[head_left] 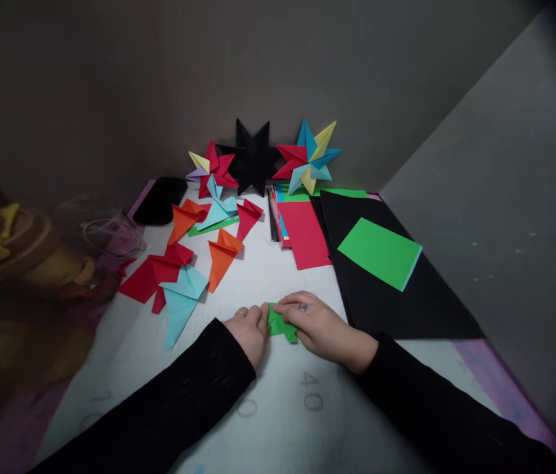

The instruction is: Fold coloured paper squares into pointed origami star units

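Observation:
Between my two hands lies a small folded piece of green paper [280,325], low over the white table covering. My left hand [252,329] is closed, its fingers pressed on the paper's left edge. From the other side my right hand [317,322] pinches the upper right of the same piece, and its fingers cover part of the folds. Nearest on the left are a light blue folded paper piece [183,299] and an orange folded one [223,253]. Red folded pieces [147,276] lie farther left.
Paper stars, one black [252,158] and one multicoloured [310,158], lean on the back wall. Black sheets [406,313] carry a green sheet [381,253] on the right. Red paper [304,234] lies behind my hands; a dark phone-like object [160,201] sits back left.

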The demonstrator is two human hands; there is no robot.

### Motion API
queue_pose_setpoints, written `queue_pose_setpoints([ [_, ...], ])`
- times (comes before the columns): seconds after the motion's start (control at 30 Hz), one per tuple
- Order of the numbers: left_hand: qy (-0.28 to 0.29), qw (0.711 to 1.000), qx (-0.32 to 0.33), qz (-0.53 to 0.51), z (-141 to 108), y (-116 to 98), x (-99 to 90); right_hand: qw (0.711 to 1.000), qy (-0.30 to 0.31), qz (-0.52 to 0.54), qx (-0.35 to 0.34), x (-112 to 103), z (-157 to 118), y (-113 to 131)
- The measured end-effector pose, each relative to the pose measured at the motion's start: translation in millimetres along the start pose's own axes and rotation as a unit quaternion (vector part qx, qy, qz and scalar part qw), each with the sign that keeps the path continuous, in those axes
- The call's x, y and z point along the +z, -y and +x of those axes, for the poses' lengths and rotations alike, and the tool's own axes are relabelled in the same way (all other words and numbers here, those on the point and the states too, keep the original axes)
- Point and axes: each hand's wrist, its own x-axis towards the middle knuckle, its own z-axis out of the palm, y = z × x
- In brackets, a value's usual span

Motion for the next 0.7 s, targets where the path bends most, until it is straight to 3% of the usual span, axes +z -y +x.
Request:
queue_pose_setpoints([
  [0.17, 0.018, 0.999, -0.018, -0.028, 1, 1, -1.4, 1.000, 0.002, -0.009, -0.004, -2, 2, 1],
  [0.43, 0.059, 0.998, 0.011, -0.014, 7, 1, -17.4, 0.999, 0.015, -0.027, -0.025, -6, 3, 6],
  [0.7, 0.085, 0.996, 0.010, 0.002, 12, 1, -26.6, 0.996, 0.041, -0.053, 0.057, -15, -9, 15],
])
